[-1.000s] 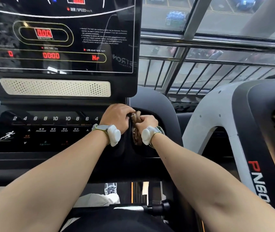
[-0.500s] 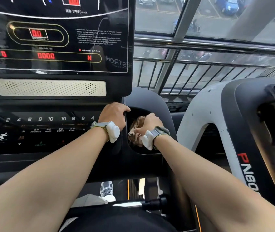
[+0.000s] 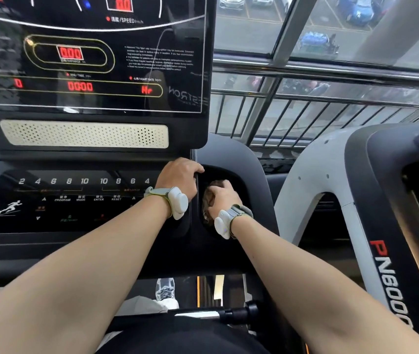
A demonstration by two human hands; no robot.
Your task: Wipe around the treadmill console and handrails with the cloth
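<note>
My left hand point(image 3: 179, 176) grips the left rim of a round black cup holder point(image 3: 231, 175) at the right end of a treadmill console point(image 3: 75, 200). My right hand point(image 3: 222, 198) is inside that holder, holding a crumpled brown cloth point(image 3: 208, 200) pressed against its inner wall. Most of the cloth is hidden under my fingers. Each wrist carries a white band device.
The lit display panel point(image 3: 88, 54) with red digits stands above a beige speaker grille point(image 3: 83, 134). A second treadmill marked PN6000 point(image 3: 392, 277) stands close on the right. Behind are a metal railing point(image 3: 331, 108) and windows. A handlebar point(image 3: 216, 314) and my shoe point(image 3: 165, 290) lie below.
My right hand with the cloth has gone from the holder's rim down into the recess and shifted a little to the right. The left hand has kept its grip on the rim.
</note>
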